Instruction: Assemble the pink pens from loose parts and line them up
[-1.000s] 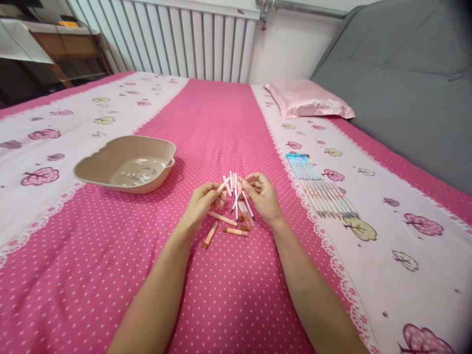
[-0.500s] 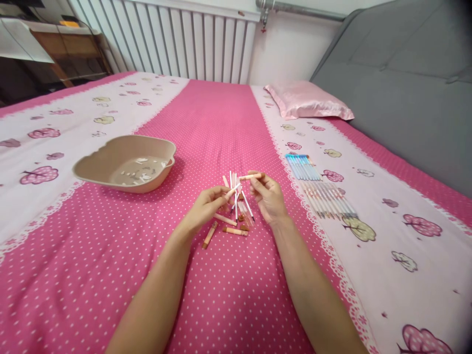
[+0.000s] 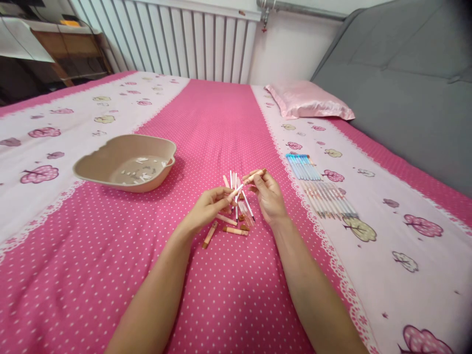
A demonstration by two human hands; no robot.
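My left hand (image 3: 207, 207) pinches a slim pale pink and white pen piece (image 3: 237, 190), its tip pointing up and right. Between the fingers of my right hand (image 3: 271, 197) is a peach pen barrel (image 3: 255, 176) with a brown end, held at a slant. The facing ends of the two pieces are very close; I cannot tell whether they touch. Below and between my hands lies a loose pile of white pen refills (image 3: 248, 206) with dark tips and clear and pink parts. Nearer me are two short peach-and-brown pen pieces, one lying crosswise (image 3: 235, 231) and one slanted (image 3: 210, 235).
A beige basin (image 3: 106, 169) holding small white bits stands at the left on the pink dotted bedspread (image 3: 228, 118). Rows of blue-topped pens (image 3: 304, 168) and pale pens (image 3: 328, 200) lie at the right. Farther back are a pink pillow (image 3: 309, 101) and a white radiator (image 3: 191, 42).
My right hand has tilted the peach barrel, its brown outer end now higher and its inner end lower, nearer the piece in my left hand. My left hand has barely moved.
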